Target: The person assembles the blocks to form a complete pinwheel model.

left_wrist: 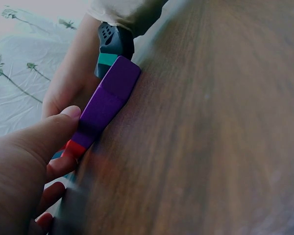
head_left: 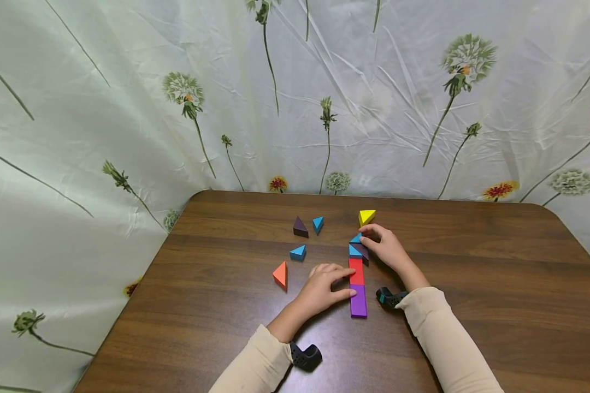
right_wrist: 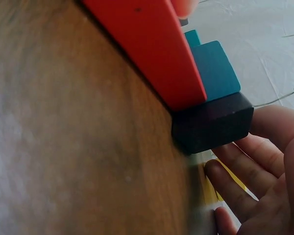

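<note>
A column of blocks runs away from me on the table. Nearest is a purple block [head_left: 358,303], then a red block [head_left: 356,271]. Beyond them a blue triangular block [head_left: 354,251] sits against a dark purple triangular block [head_left: 362,252]. My left hand [head_left: 319,287] comes from the left; its thumb touches the purple block and its index finger rests on the red block's edge. At the column's far end my right hand [head_left: 388,248] pinches another blue triangular block [head_left: 356,238] with thumb and index finger. Just beyond those fingertips lies a yellow triangular block [head_left: 366,216].
Left of the column lie a dark purple triangular block [head_left: 300,227], two blue triangular blocks [head_left: 317,224] and an orange triangular block [head_left: 281,275]. The wooden table [head_left: 216,327] ends at a floral curtain [head_left: 295,98]. Black bands [head_left: 306,357] are on both wrists.
</note>
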Tool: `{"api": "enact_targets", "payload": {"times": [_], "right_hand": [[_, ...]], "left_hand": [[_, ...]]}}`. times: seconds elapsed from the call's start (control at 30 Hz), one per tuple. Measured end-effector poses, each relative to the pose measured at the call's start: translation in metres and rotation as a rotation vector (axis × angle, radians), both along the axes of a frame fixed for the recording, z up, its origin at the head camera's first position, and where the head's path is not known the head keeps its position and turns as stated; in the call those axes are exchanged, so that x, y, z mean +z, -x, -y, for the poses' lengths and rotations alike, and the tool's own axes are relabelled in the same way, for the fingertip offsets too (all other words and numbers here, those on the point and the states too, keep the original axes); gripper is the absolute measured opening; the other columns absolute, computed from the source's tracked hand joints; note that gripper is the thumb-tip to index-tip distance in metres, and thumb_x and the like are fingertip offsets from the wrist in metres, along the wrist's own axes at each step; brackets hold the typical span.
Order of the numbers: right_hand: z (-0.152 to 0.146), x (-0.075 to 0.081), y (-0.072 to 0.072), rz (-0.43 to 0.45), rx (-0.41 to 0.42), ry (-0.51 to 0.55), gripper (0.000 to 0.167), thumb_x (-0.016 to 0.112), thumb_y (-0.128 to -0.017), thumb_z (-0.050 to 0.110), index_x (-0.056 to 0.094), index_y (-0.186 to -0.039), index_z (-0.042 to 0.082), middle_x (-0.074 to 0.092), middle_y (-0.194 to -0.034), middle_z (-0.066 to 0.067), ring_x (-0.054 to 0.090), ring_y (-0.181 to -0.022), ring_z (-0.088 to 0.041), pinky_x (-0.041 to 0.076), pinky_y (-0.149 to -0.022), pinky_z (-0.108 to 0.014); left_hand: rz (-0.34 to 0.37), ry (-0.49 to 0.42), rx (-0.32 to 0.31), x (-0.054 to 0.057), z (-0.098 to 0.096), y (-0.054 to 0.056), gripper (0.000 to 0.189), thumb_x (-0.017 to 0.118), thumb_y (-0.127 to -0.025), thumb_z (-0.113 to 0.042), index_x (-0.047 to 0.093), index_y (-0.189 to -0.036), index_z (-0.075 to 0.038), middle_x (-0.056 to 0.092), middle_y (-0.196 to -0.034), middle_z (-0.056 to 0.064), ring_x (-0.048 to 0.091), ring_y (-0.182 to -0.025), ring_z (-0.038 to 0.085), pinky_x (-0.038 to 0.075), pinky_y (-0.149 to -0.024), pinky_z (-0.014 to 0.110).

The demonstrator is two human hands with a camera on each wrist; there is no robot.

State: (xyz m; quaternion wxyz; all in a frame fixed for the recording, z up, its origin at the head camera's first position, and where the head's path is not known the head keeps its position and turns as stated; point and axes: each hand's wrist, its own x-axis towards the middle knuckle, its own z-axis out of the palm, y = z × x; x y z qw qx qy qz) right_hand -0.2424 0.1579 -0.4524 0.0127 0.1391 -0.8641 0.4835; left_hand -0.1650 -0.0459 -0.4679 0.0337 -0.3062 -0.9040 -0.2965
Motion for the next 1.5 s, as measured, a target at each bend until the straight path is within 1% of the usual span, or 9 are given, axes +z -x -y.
{"api": "enact_targets", "payload": {"times": [0.1, 0.2, 0.33, 0.47, 0.57, 0.7, 1.07, 1.27, 1.5], "right_hand": [[-0.001, -0.0003, -0.0006, 0.003, 0.01, 0.013, 0.026, 0.059, -0.087, 0.015, 0.057, -0.107, -0.002, 0.06, -0.099, -0.016, 0.054, -0.091, -0.029, 0.041, -0.082, -0.044], [-0.0023, -0.0008, -0.002, -0.017, 0.028, 0.033, 0.028, 0.058, -0.087, 0.019, 0.057, -0.106, -0.001, 0.06, -0.098, -0.014, 0.054, -0.091, -0.029, 0.04, -0.081, -0.046], [-0.0031, -0.0009, -0.0035, -0.055, 0.046, 0.049, 0.031, 0.058, -0.086, 0.024, 0.057, -0.105, 0.0, 0.061, -0.096, -0.012, 0.054, -0.09, -0.027, 0.041, -0.079, -0.044], [-0.003, -0.0017, -0.0023, -0.008, 0.037, 0.047, 0.03, 0.059, -0.087, 0.02, 0.057, -0.107, -0.002, 0.06, -0.1, -0.015, 0.053, -0.094, -0.031, 0.039, -0.083, -0.048], [-0.0024, -0.0015, -0.0014, 0.026, 0.02, 0.039, 0.028, 0.059, -0.087, 0.015, 0.056, -0.109, -0.002, 0.06, -0.101, -0.016, 0.053, -0.096, -0.031, 0.039, -0.084, -0.047], [-0.0018, 0.0001, -0.0018, 0.038, 0.017, 0.033, 0.027, 0.059, -0.087, 0.013, 0.056, -0.109, -0.002, 0.059, -0.102, -0.016, 0.053, -0.096, -0.031, 0.039, -0.085, -0.046], [-0.001, 0.0013, -0.0025, 0.033, 0.032, 0.034, 0.027, 0.058, -0.087, 0.013, 0.056, -0.11, -0.002, 0.059, -0.102, -0.015, 0.053, -0.096, -0.029, 0.039, -0.085, -0.046], [-0.0008, 0.0018, -0.0026, 0.031, 0.03, 0.033, 0.027, 0.059, -0.087, 0.013, 0.056, -0.109, -0.001, 0.059, -0.102, -0.015, 0.053, -0.096, -0.029, 0.039, -0.085, -0.046], [-0.0021, 0.0017, -0.0016, 0.007, -0.005, 0.068, 0.032, 0.06, -0.087, 0.018, 0.055, -0.111, -0.002, 0.058, -0.104, -0.018, 0.053, -0.097, -0.03, 0.039, -0.085, -0.045]], "left_hand": [[-0.001, 0.0, -0.001, 0.0006, 0.0, -0.0005, 0.045, 0.06, -0.083, -0.044, 0.058, -0.121, -0.021, 0.058, -0.107, -0.007, 0.046, -0.107, 0.015, 0.03, -0.094, 0.035], [-0.006, -0.002, -0.003, 0.0014, 0.0001, -0.0009, 0.045, 0.06, -0.082, -0.044, 0.059, -0.121, -0.021, 0.058, -0.107, -0.007, 0.046, -0.106, 0.015, 0.03, -0.093, 0.035], [-0.008, -0.003, -0.005, 0.0023, 0.0002, -0.0013, 0.045, 0.06, -0.082, -0.044, 0.058, -0.121, -0.021, 0.058, -0.107, -0.007, 0.046, -0.107, 0.015, 0.03, -0.094, 0.035], [-0.008, -0.003, -0.005, 0.0021, 0.0003, -0.0013, 0.045, 0.06, -0.083, -0.044, 0.058, -0.121, -0.021, 0.058, -0.107, -0.007, 0.046, -0.107, 0.015, 0.03, -0.094, 0.035], [-0.01, -0.004, -0.006, 0.0019, 0.0004, -0.0013, 0.045, 0.06, -0.082, -0.044, 0.059, -0.121, -0.021, 0.058, -0.107, -0.007, 0.046, -0.107, 0.016, 0.03, -0.094, 0.035], [-0.012, -0.003, -0.006, 0.0026, 0.0005, -0.0016, 0.045, 0.061, -0.082, -0.044, 0.059, -0.121, -0.02, 0.058, -0.107, -0.006, 0.047, -0.107, 0.016, 0.03, -0.094, 0.035], [0.003, -0.001, -0.004, 0.0038, 0.0005, -0.0022, 0.045, 0.061, -0.082, -0.043, 0.058, -0.121, -0.02, 0.058, -0.107, -0.006, 0.046, -0.107, 0.016, 0.03, -0.094, 0.036], [-0.008, 0.001, -0.004, 0.0029, 0.0008, -0.0017, 0.046, 0.061, -0.082, -0.043, 0.059, -0.121, -0.02, 0.058, -0.107, -0.006, 0.046, -0.107, 0.016, 0.031, -0.094, 0.036], [-0.013, 0.004, -0.005, 0.0022, 0.0001, -0.001, 0.046, 0.061, -0.082, -0.044, 0.059, -0.121, -0.02, 0.058, -0.107, -0.006, 0.046, -0.107, 0.016, 0.031, -0.093, 0.035]]}}
